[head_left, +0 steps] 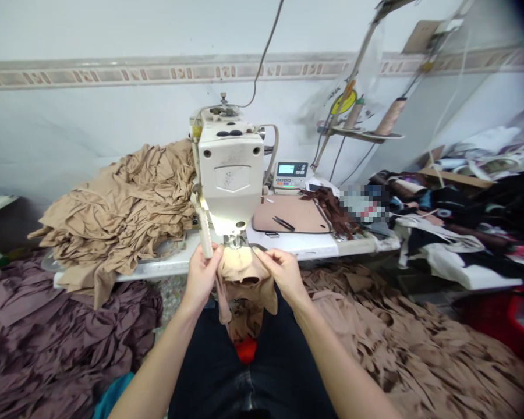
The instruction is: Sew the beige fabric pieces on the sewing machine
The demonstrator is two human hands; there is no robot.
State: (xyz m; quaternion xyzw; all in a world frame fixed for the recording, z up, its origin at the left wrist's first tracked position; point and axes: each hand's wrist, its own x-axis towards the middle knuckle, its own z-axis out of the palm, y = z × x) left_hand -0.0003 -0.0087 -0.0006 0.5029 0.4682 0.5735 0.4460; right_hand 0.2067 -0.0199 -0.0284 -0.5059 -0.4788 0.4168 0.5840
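A white sewing machine (229, 171) stands on a white table (305, 244). Under its needle lies a tan fabric piece (244, 273) that droops over the table's front edge onto my lap. My left hand (202, 272) pinches the left side of this piece, fingers closed. My right hand (279, 272) grips its right side, fingers closed, just in front of the presser foot (238, 238).
A heap of tan fabric (122, 203) covers the table's left. Purple-brown fabric (48, 326) is piled at lower left, more tan pieces (410, 343) at lower right. A brown mat with snips (292, 218), a control panel (290, 173), thread cones (390, 116) and a cluttered bench (471, 198) lie to the right.
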